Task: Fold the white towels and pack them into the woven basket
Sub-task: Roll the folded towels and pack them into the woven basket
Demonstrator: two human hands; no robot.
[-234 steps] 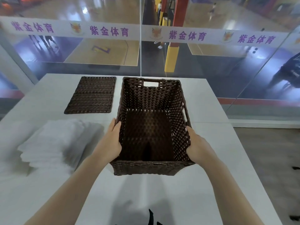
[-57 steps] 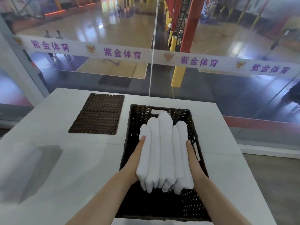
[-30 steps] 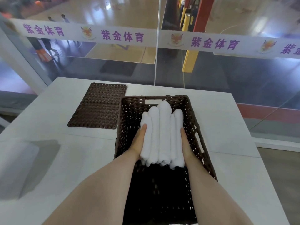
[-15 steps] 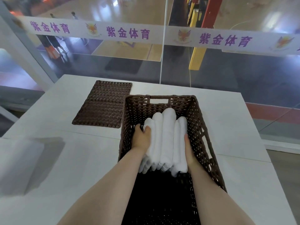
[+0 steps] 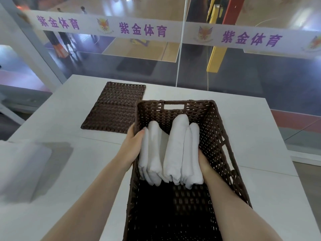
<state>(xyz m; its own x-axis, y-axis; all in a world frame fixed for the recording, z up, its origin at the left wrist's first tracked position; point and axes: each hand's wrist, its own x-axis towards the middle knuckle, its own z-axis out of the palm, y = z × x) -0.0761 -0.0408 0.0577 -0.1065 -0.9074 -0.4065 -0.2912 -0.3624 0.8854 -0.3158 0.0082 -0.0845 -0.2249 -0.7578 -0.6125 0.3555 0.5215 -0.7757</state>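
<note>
From the head camera, the woven basket (image 5: 218, 136) stands on the white bench (image 5: 260, 136), with a row of folded white towels (image 5: 173, 150) standing on edge in its far half. The left hand (image 5: 132, 146) hooks over the basket's left rim, thumb inside against the outermost towel, fingers seemingly outside the wall. The right hand (image 5: 204, 162) sits inside, flat against the towels' right side; its fingers are hidden, so I cannot tell their curl. A flat woven lid (image 5: 114, 108) lies just left of the basket.
</note>
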